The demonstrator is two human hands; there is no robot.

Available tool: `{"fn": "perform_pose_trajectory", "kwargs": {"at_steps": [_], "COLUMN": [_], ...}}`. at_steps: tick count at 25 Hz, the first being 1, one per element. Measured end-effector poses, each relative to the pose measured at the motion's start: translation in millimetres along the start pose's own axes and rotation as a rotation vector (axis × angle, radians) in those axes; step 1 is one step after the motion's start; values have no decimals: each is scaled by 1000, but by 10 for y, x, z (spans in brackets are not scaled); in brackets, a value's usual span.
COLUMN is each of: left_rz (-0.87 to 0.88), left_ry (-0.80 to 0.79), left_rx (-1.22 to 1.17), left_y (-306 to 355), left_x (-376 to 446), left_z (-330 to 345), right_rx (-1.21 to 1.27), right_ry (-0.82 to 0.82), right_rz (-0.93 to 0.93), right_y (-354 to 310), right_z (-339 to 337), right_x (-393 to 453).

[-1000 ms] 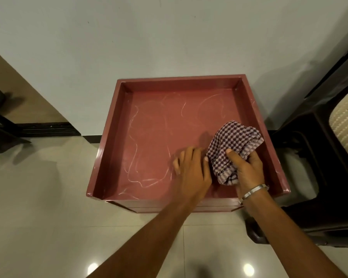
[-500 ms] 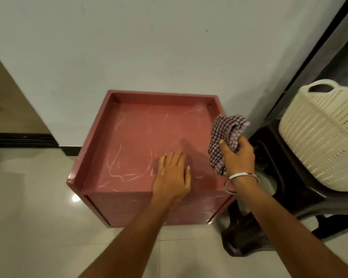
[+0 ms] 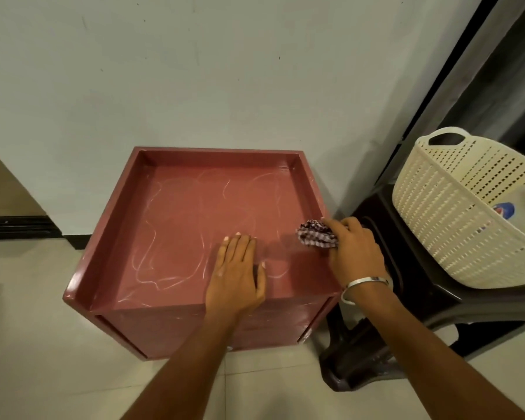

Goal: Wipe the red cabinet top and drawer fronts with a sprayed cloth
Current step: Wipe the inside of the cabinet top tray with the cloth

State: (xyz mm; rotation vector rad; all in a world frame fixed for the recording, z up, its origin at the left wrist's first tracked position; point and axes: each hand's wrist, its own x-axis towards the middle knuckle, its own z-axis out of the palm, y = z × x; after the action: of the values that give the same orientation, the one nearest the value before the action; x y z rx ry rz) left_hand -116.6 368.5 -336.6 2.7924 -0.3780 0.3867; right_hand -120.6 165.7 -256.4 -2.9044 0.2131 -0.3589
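Your right hand (image 3: 353,250) grips the bunched cloth (image 3: 315,237) at the right rim of the red cabinet top (image 3: 194,213), so the smeared surface lies leftward, beyond your left hand (image 3: 237,277) pressed flat with straight fingers.

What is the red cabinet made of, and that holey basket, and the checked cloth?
The red cabinet looks like painted wood or board: flat panels, a slight sheen, pale scratch-like marks. The cream basket looks like moulded plastic, with even rows of holes. The checked cloth, bunched in the right hand, looks like soft woven cotton.
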Motion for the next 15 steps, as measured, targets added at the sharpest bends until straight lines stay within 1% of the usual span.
{"fn": "perform_pose_trajectory", "kwargs": {"at_steps": [5,9,15], "left_rz": [-1,-4,-8], "left_ry": [2,0,-1], "left_rx": [1,-2,2], "left_y": [-3,-18,-15], "left_x": [14,14,19], "left_z": [14,28,47], "right_rx": [-43,-29,7], "right_ry": [-60,-30,-68], "right_rz": [-28,-13,-2], "right_y": [50,114,183], "right_z": [44,134,387], "right_x": [-159,-302,16]}}
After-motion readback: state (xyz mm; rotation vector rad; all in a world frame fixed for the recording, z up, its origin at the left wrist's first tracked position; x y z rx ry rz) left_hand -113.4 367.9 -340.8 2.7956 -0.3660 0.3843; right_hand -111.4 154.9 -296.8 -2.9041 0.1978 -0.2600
